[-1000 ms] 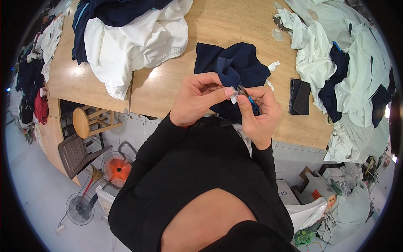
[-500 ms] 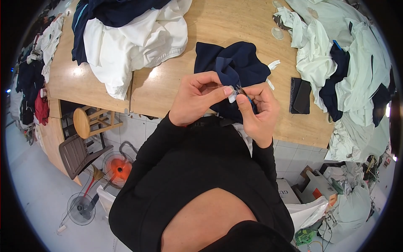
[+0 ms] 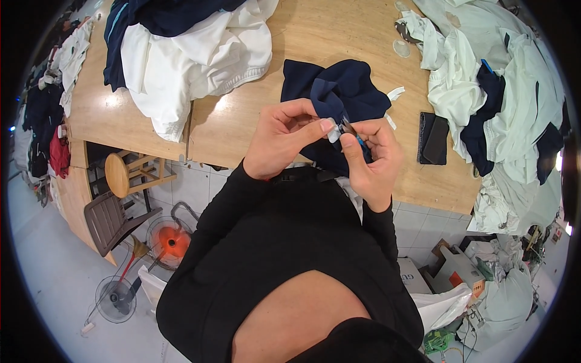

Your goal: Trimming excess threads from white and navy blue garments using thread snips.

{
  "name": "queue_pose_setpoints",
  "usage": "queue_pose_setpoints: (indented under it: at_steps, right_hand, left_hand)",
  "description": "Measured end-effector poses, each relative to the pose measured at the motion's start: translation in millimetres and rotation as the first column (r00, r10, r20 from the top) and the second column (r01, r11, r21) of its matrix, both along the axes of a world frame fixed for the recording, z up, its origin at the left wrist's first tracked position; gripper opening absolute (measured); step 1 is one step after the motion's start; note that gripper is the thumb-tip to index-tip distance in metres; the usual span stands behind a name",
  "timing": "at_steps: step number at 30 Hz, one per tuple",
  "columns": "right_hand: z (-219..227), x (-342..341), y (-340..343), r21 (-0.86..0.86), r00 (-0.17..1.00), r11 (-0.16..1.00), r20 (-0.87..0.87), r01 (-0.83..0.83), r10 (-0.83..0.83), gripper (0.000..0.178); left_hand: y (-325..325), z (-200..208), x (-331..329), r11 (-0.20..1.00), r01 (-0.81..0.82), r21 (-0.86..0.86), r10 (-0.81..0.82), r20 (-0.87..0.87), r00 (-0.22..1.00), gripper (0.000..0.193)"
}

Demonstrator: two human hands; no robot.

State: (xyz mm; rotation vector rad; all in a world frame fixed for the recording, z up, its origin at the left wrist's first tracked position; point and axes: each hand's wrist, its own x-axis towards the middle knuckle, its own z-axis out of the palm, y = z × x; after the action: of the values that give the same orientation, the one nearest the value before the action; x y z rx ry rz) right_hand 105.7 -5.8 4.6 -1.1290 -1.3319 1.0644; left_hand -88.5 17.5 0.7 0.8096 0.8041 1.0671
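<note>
A navy garment (image 3: 354,85) lies bunched near the table's front edge, with part of it raised in my hands. My left hand (image 3: 287,136) is closed on it, thumb and forefinger pinching the cloth next to a small white tag (image 3: 333,129). In the closed fingers of my right hand (image 3: 375,154) is a pair of thread snips (image 3: 353,132), blue-handled with dark metal blades. Its blades point up and left, right beside the tag and the garment's edge. Whether the blades touch the cloth I cannot tell.
White (image 3: 200,66) and navy clothes are heaped on the table (image 3: 248,112) at the left, and more white clothes (image 3: 514,109) at the right. A dark wallet-like case (image 3: 433,139) lies right of my hands. A wooden stool (image 3: 121,175) and fans (image 3: 172,242) stand at left.
The snips' blades show more clearly now and have shifted slightly beside the tag. Both hands stay in nearly the same place, still gripping the same things.
</note>
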Motion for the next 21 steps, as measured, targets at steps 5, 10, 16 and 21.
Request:
queue_pose_setpoints:
  at_steps: [5, 10, 16, 21]
  right_hand:
    - [-1.2, 0.0, 2.6, 0.051, 0.998, 0.999, 0.059, -0.003, 0.000, 0.019]
    - [-3.7, 1.3, 3.6, 0.085, 0.997, 0.996, 0.075, -0.010, 0.003, 0.020]
    - [-3.7, 3.7, 3.9, 0.037, 0.998, 0.999, 0.052, -0.030, 0.028, 0.020]
    - [-4.8, 2.8, 5.1, -0.028, 0.997, 0.998, -0.034, -0.065, 0.064, 0.018]
  left_hand:
    - [0.1, 0.6, 0.4, 1.000, -0.011, -0.002, 0.010, -0.006, 1.000, 0.006]
    - [-0.9, -1.0, -1.2, 1.000, 0.015, 0.004, -0.015, -0.026, 1.000, 0.007]
    - [-1.5, -0.6, -1.6, 1.000, 0.017, 0.008, -0.017, -0.018, 1.000, 0.006]
    - [-1.0, -3.5, -2.4, 1.000, 0.018, -0.012, -0.019, -0.018, 1.000, 0.005]
